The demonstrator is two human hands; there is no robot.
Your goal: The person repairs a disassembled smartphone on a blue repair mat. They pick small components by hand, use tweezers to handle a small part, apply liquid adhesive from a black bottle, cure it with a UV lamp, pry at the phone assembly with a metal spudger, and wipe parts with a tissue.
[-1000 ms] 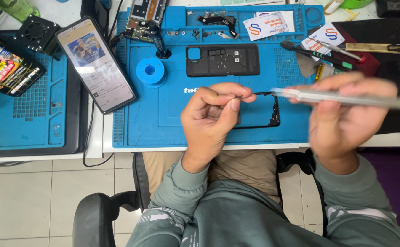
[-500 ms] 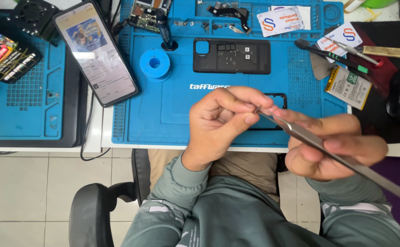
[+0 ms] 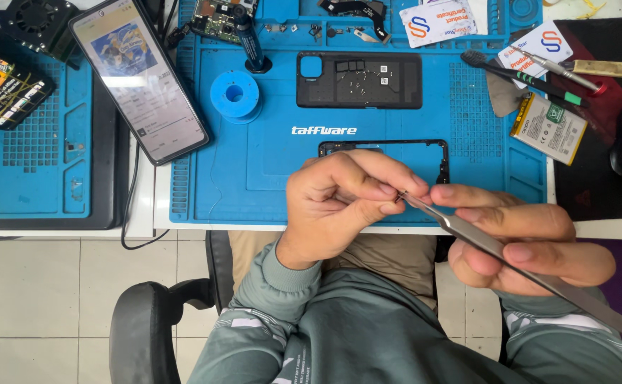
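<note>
A person seated at a phone-repair surface pinches the tips of steel tweezers (image 3: 510, 259) between both hands at the centre of the frame, just above the near edge of a blue repair mat (image 3: 268, 171). The left hand (image 3: 339, 203) is curled, its thumb and forefinger closed tight at the tweezer tips; whatever tiny part sits between them is too small to make out. The right hand (image 3: 531, 242) has its grip closed around the tweezers' shaft, which runs down and away toward the lower right corner of the frame. Directly behind the hands, a black phone frame (image 3: 389, 147) lies flat on the mat, its lower part hidden by the fingers. Above it, in the upper middle of the frame, rests a black phone back cover (image 3: 359, 80), with a blue spool (image 3: 234, 94) to its left. A smartphone (image 3: 139, 78) with a lit screen lies tilted in the upper left, bridging the gap between this mat and a second blue mat (image 3: 41, 156) at the far left. In the upper right, a phone battery (image 3: 549, 128) sits at the mat's edge beside a brush with a black handle (image 3: 517, 71), with printed cards (image 3: 442, 20) above them. A circuit board (image 3: 215, 21) lies at the top of the frame, and a black office chair (image 3: 147, 327) shows in the lower left.
</note>
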